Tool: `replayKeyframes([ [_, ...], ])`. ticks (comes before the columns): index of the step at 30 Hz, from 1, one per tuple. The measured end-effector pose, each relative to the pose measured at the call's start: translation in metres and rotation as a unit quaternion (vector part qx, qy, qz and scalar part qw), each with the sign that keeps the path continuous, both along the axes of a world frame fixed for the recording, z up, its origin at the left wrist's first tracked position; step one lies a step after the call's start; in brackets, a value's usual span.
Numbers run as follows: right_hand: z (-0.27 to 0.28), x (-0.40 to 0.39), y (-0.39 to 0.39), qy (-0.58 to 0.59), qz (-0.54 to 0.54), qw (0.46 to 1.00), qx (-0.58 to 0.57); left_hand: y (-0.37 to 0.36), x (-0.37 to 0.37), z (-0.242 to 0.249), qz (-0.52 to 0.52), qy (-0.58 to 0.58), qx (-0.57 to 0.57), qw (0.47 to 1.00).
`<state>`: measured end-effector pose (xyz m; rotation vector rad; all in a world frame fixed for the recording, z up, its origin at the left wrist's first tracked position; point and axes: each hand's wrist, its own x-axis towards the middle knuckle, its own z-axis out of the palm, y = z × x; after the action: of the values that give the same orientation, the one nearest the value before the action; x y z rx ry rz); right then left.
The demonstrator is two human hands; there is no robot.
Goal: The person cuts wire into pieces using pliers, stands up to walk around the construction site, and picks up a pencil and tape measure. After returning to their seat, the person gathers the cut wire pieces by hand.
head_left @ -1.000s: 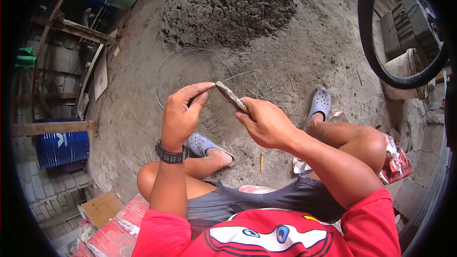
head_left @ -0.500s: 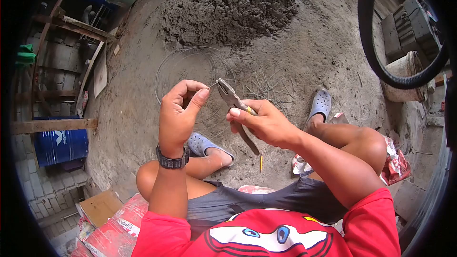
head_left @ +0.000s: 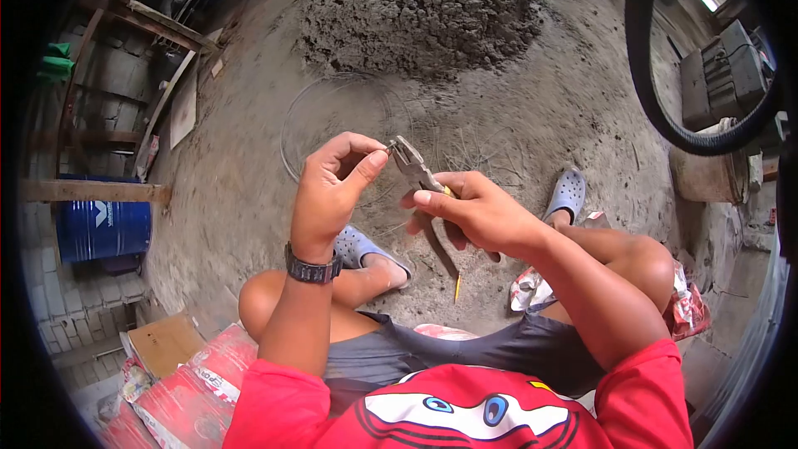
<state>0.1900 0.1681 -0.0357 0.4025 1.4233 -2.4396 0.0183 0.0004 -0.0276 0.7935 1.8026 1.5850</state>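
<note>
My left hand (head_left: 328, 187) is closed in a pinch on a short, thin piece of wire (head_left: 390, 147). Its end meets the jaws of a pair of combination pliers (head_left: 416, 168), whose tips lie just beside my left fingertips. Wrapped round the pliers' handles is my right hand (head_left: 482, 212); the two handles stand apart below it. Whether the jaws touch the wire is too small to tell. On the floor beyond my hands lie a loose wire coil (head_left: 287, 129) and several scattered wire lengths (head_left: 470, 154).
A heap of wet grey mortar (head_left: 424, 12) rises ahead. A yellow pencil (head_left: 457, 288) lies between my feet. Red cement bags (head_left: 187, 403) and a cardboard piece (head_left: 165, 345) are at lower left, a blue drum (head_left: 104, 231) at left. A black corrugated hose (head_left: 644, 58) hangs at right.
Both hands have shifted slightly right in view. The pliers' handles have spread apart, and my left fingertips are closer to the jaws. The whole view has also shifted a little.
</note>
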Motion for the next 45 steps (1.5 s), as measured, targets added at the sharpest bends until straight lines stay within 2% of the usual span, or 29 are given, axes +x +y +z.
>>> replayKeyframes([
  [1,-0.004,0.000,0.000,0.002,-0.007,0.992,0.124,0.000,-0.001,-0.001,-0.007,0.046,-0.027,0.999],
  [2,-0.007,0.001,0.001,0.003,-0.015,0.969,0.247,0.000,-0.002,0.000,-0.006,0.045,-0.027,0.999],
  [3,-0.004,0.003,0.004,-0.008,-0.025,0.964,0.265,-0.001,-0.002,0.002,0.000,0.073,-0.055,0.996],
  [4,-0.002,0.004,0.008,-0.009,-0.020,0.963,0.269,-0.002,-0.004,0.005,0.007,0.100,-0.082,0.992],
  [6,0.003,0.005,0.018,-0.032,-0.133,0.976,0.172,-0.007,-0.015,0.010,0.019,0.113,-0.067,0.991],
  [8,0.005,0.007,0.031,-0.038,-0.196,0.972,0.124,-0.010,-0.022,0.016,0.035,0.126,-0.051,0.990],
  [10,0.008,0.008,0.037,-0.057,-0.213,0.959,0.176,-0.012,-0.026,0.022,0.038,0.136,-0.055,0.989],
  [13,0.005,0.011,0.027,-0.043,-0.204,0.943,0.260,-0.007,-0.018,0.019,0.027,0.129,-0.044,0.990],
  [15,-0.007,0.010,0.020,-0.029,-0.152,0.950,0.270,-0.002,-0.008,0.014,0.024,0.117,-0.040,0.992],
  [17,-0.013,0.010,0.012,-0.030,-0.108,0.953,0.281,0.002,-0.002,0.006,-0.006,0.175,-0.084,0.981],
  [20,-0.007,0.008,0.005,-0.053,-0.054,0.935,0.348,0.006,0.009,0.008,-0.022,0.196,-0.104,0.975],
  [24,-0.009,0.004,0.003,-0.047,-0.022,0.920,0.389,0.008,0.016,0.005,-0.028,0.229,-0.119,0.966],
  [26,-0.011,0.003,0.000,-0.038,-0.046,0.904,0.424,0.009,0.018,-0.001,-0.020,0.288,-0.109,0.951],
  [30,-0.021,0.003,0.003,-0.052,-0.044,0.930,0.362,0.008,0.016,-0.002,-0.012,0.268,-0.156,0.951],
  [32,-0.015,0.004,0.002,0.027,-0.079,0.986,0.144,0.008,0.009,-0.001,0.018,0.245,-0.130,0.961],
  [33,-0.010,0.005,0.004,0.004,-0.058,0.998,0.039,0.007,0.004,0.001,0.024,0.244,-0.129,0.961],
  [35,-0.008,0.003,0.000,-0.013,-0.074,0.996,0.038,0.003,-0.004,0.005,-0.004,0.181,-0.065,0.981],
  [38,-0.011,0.001,-0.011,-0.060,-0.112,0.991,0.051,0.001,0.000,0.000,0.002,0.214,-0.068,0.974],
  [40,-0.020,0.003,-0.017,-0.089,-0.128,0.985,0.067,0.003,0.003,-0.011,-0.001,0.196,-0.055,0.979],
  [42,-0.030,0.005,-0.023,-0.114,-0.116,0.978,0.134,0.003,0.004,-0.014,-0.006,0.178,-0.041,0.983],
  [45,-0.036,0.006,-0.025,-0.091,-0.118,0.976,0.156,0.004,0.006,-0.004,-0.020,0.219,-0.075,0.973],
])
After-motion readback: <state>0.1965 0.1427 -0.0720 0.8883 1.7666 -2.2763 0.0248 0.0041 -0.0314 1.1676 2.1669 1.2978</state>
